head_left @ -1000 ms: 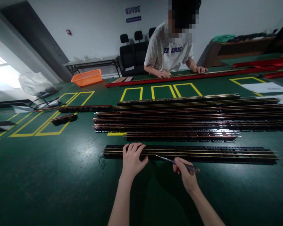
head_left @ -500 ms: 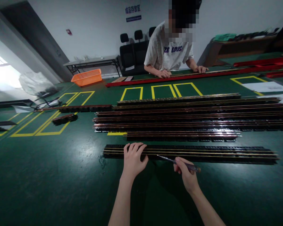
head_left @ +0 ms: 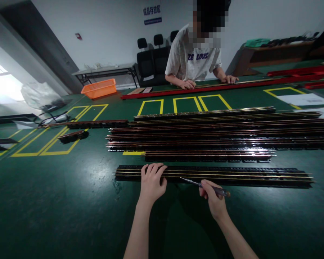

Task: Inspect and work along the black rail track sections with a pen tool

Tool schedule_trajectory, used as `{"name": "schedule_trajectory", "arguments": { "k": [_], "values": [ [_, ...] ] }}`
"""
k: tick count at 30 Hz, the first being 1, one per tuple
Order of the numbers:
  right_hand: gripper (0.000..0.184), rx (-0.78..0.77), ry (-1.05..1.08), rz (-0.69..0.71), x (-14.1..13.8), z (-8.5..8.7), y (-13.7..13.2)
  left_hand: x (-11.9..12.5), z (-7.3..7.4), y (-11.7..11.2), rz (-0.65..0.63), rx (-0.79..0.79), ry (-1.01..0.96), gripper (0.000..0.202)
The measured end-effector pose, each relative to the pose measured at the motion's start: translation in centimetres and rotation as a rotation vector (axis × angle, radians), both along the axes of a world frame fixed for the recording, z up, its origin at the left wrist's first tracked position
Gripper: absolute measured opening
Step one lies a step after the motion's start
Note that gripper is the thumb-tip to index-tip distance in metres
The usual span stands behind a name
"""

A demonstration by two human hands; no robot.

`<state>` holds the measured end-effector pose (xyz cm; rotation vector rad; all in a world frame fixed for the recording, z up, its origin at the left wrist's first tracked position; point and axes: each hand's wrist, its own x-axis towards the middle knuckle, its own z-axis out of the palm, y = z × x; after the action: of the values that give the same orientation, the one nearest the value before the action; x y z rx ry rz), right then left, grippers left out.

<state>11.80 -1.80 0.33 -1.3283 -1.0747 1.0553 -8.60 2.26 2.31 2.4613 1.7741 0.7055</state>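
Head view, left hand [head_left: 152,181] spread on black strip [head_left: 232,175], right hand [head_left: 212,197] closed around screwdriver [head_left: 196,183]

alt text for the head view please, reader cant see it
A person's left hand rests on a gold-lined black strip on a green table, while the right hand holds a slim pointed tool, tip near the strip's closer edge. Similar strips lie beyond; across the table, a co-worker leans over a long red bar.

- One head-worn view, facing forward and down across the table [head_left: 78,208]
- Left hand [head_left: 152,182] and right hand [head_left: 212,197] near, wall [head_left: 108,28] far
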Motion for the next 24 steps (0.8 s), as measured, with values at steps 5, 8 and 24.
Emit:
{"name": "schedule_trajectory", "arguments": {
  "k": [5, 8, 24],
  "values": [
    [0.045, -0.006, -0.012, -0.005, 0.08, -0.20, -0.01, 0.13, -0.01, -0.06, -0.005, -0.011, -0.001, 0.033],
    [0.045, -0.002, -0.008, -0.016, 0.25, -0.48, 0.04, 0.16, 0.07, -0.11, -0.015, -0.008, 0.019, 0.035],
    [0.044, 0.021, -0.020, -0.046, 0.48, -0.87, 0.05, 1.01, -0.10, -0.14, 0.011, -0.003, -0.006, 0.035]
  ]
}}
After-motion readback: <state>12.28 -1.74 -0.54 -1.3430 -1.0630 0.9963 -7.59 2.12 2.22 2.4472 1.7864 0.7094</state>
